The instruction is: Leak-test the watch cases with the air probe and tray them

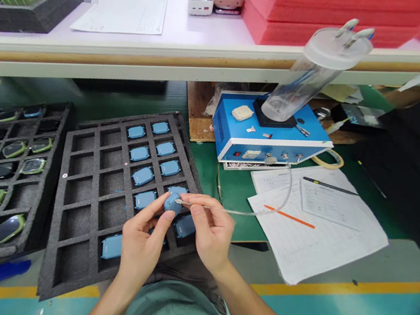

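Between the fingertips of my left hand [147,229] is a blue watch case [172,202], held above a dark foam tray [77,204]. My right hand [212,226] pinches the end of a thin clear tube [241,213], and its tip meets the case; I cannot tell whether it is inserted. The tube curves back to the front of a blue-and-white test box [265,156]. Several blue watch cases [143,175] like the held one lie in the tray's right-hand compartments. My hands partly hide some of them.
Left, another foam tray [40,195] holds several watches [10,228]. A clear cylinder [304,82] stands tilted on the test box. Right of it lie papers [323,243], an orange stick [290,217] and a black pen [328,185]. A shelf edge [129,64] crosses behind, bearing red foam [276,28].
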The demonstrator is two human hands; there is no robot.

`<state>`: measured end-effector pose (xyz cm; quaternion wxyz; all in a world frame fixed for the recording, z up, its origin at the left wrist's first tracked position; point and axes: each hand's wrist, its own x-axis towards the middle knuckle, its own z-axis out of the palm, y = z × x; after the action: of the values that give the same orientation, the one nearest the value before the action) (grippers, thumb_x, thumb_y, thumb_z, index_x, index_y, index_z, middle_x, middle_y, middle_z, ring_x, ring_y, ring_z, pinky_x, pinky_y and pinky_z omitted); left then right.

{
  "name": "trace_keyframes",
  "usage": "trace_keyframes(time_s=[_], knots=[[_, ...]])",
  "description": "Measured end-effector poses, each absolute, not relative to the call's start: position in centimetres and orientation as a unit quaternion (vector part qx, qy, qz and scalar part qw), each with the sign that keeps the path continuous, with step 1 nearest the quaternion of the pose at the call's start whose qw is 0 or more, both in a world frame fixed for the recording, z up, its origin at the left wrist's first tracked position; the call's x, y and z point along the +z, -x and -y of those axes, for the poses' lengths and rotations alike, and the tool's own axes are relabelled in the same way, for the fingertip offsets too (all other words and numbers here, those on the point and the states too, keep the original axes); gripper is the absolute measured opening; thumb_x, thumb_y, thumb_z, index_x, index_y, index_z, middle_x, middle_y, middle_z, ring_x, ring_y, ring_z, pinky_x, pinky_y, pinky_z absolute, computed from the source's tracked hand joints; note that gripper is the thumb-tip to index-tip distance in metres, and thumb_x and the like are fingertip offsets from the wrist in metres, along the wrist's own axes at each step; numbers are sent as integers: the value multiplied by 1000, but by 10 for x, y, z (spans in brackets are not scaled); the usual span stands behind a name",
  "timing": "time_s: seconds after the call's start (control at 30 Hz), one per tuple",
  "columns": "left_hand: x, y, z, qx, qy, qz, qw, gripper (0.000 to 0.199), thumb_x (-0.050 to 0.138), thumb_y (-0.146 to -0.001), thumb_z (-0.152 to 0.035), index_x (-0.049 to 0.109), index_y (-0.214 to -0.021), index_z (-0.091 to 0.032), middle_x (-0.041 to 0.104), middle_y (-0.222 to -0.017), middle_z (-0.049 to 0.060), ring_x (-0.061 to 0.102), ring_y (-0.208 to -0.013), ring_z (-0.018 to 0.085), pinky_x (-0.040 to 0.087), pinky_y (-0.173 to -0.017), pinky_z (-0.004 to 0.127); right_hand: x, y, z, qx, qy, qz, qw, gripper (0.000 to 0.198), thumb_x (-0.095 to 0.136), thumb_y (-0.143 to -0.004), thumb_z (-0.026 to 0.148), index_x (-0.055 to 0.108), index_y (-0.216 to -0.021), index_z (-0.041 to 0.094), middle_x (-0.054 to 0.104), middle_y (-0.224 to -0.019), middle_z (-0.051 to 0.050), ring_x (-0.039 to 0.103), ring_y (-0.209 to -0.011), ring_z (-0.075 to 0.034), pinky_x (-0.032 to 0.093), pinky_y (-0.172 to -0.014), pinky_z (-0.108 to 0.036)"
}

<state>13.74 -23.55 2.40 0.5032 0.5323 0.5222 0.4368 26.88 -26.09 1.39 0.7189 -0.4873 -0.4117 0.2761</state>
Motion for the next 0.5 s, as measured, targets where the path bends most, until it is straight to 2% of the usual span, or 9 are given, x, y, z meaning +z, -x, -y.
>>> trace_keyframes(time_s=[0.23, 0.5], knots=[[25, -138, 235, 439, -537, -517, 502, 47, 83, -83, -49, 81, -120, -20, 82, -107, 9, 71, -68, 15, 62, -65, 23, 12, -268, 261, 284, 472, 409, 727, 14, 66, -100, 23, 80, -103, 26, 81, -103, -5, 79, -97, -19, 66, -90, -32], [25, -138, 234, 435, -540, -515, 503, 44, 81, -84, -48, 82, -120, -21, 82, -110, 9, 73, -71, 16, 63, -66, 23, 12, -268, 261, 285, 473, 409, 726, 15, 66, -100, 22, 80, -103, 25, 81, -103, -6, 79, -98, -19, 66, -90, -32]])
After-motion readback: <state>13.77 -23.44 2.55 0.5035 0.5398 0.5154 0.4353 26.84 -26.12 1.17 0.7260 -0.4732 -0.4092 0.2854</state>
